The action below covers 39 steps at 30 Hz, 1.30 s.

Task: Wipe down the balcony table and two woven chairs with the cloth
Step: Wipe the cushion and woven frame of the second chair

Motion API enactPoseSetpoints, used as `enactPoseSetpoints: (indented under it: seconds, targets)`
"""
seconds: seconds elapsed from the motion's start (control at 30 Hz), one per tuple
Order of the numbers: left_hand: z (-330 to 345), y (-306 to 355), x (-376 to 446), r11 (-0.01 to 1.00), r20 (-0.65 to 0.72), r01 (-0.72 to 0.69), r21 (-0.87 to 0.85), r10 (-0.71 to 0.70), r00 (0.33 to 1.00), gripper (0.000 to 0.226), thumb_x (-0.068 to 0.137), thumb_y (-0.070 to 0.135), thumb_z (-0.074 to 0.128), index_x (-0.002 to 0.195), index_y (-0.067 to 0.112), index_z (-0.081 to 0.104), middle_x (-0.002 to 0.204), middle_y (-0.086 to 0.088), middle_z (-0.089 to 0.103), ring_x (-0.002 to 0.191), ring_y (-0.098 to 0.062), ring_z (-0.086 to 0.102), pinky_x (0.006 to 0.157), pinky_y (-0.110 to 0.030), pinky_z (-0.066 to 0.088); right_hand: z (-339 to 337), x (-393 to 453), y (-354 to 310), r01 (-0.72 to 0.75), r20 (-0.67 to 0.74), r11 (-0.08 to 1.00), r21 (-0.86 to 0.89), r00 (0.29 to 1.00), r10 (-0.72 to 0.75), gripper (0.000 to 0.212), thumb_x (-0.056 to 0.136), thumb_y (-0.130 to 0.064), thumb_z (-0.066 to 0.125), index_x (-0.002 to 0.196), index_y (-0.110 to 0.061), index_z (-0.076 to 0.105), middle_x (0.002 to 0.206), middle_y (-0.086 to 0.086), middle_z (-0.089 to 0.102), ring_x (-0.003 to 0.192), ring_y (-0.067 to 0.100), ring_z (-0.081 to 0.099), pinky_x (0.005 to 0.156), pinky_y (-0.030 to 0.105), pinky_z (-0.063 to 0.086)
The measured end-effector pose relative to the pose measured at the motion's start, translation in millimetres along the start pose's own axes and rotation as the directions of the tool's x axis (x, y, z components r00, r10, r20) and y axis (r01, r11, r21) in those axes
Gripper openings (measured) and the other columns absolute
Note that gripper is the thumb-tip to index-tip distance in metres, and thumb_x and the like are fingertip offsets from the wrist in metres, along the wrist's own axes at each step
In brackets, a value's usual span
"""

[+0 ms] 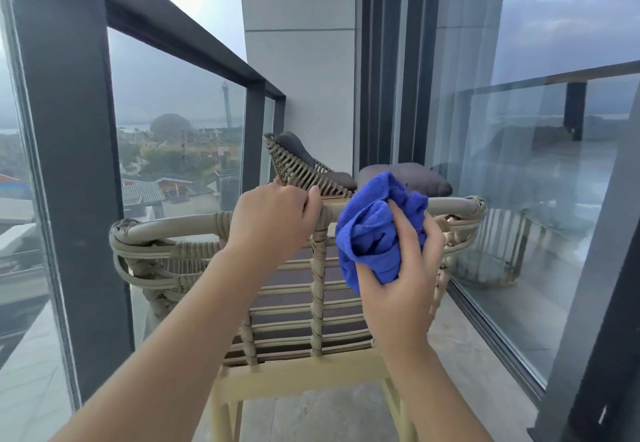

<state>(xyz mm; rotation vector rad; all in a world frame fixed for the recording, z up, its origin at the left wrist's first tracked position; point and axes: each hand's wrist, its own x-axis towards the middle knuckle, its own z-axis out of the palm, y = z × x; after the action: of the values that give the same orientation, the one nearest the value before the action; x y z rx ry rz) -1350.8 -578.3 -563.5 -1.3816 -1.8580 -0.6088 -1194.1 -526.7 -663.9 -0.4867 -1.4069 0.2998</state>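
Left hand (273, 219) grips the curved top rail of the near woven chair (311, 289), fingers curled over the far side of the rail, thumb hooked on the near side, just left of a wrapped vertical post. Right hand (398, 278) holds a bunched blue microfibre cloth (374, 230); fingers and thumb are curled round its lower part, and the bulk of the cloth stands above and left of the fingertips, against the same top rail, just right of the left thumb. Whether the cloth presses on the rail or only overlaps it in view: cannot tell. Below both hands, the chair back runs as horizontal woven strands between upright posts, down to a pale frame bar. Beyond the left fingers, a second woven chair (301, 167) shows its slatted side, tilted, with a dark cushion (294, 147) on it. Beyond the cloth, a dark grey seat cushion (415, 178). Left of the left hand, the glass balustrade (180, 122) with dark handrail (180, 36). Right of the right hand, a sliding glass door (519, 199) with reflections.
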Motion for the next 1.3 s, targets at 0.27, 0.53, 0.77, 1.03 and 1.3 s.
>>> enactPoseSetpoints:
  seconds: [0.27,0.53,0.77,1.03,1.3]
  targets:
    - [19,-1,-6,0.997,-0.319,-0.03,0.067,0.05,0.946,0.054,0.096,0.033,0.039,0.045,0.02,0.027,0.044,0.011,0.004,0.035,-0.018,0.018,0.048,-0.015,0.007,32,-70,48,-0.068,0.12,0.989,-0.131,0.989,0.084,0.077,0.077,-0.002,0.083,0.148,-0.018,0.055,0.147,0.01,0.042,0.138,0.029,0.047,0.108,0.055,0.047]
    - [25,-4,-5,0.997,-0.431,-0.06,0.046,0.074,0.899,0.056,0.096,0.032,0.039,0.051,0.024,0.007,0.045,0.011,0.001,0.038,-0.011,0.003,0.049,-0.016,0.005,33,-101,72,-0.118,0.099,0.975,-0.191,0.985,0.138,0.075,0.078,-0.001,0.083,0.146,-0.016,0.056,0.145,0.009,0.042,0.137,0.032,0.047,0.111,0.047,0.047]
    - [27,-5,-7,0.995,-0.452,-0.069,0.07,0.093,0.887,0.056,0.096,0.032,0.039,0.049,0.022,0.011,0.046,0.011,0.0,0.039,-0.01,0.002,0.05,-0.017,0.005,36,-125,86,-0.17,0.113,0.961,-0.219,0.974,0.198,0.079,0.076,0.001,0.084,0.147,-0.016,0.054,0.146,0.01,0.042,0.139,0.032,0.047,0.11,0.043,0.047]
    - [28,-5,-6,0.995,-0.47,-0.074,0.066,0.096,0.877,0.055,0.097,0.029,0.042,0.046,0.02,0.024,0.047,0.012,-0.001,0.037,-0.016,0.012,0.051,-0.017,0.004,37,-157,108,-0.274,0.121,0.935,-0.224,0.945,0.305,0.072,0.077,0.003,0.084,0.141,-0.015,0.056,0.142,0.007,0.041,0.134,0.034,0.05,0.106,0.056,0.049]
    - [29,-4,-7,0.996,-0.448,-0.053,0.071,0.08,0.891,0.055,0.097,0.03,0.042,0.046,0.019,0.025,0.046,0.01,0.002,0.036,-0.018,0.017,0.05,-0.017,0.006,37,-169,116,-0.284,0.171,0.916,-0.283,0.925,0.34,0.068,0.078,-0.005,0.085,0.139,-0.015,0.057,0.138,0.007,0.045,0.129,0.034,0.052,0.098,0.055,0.055]
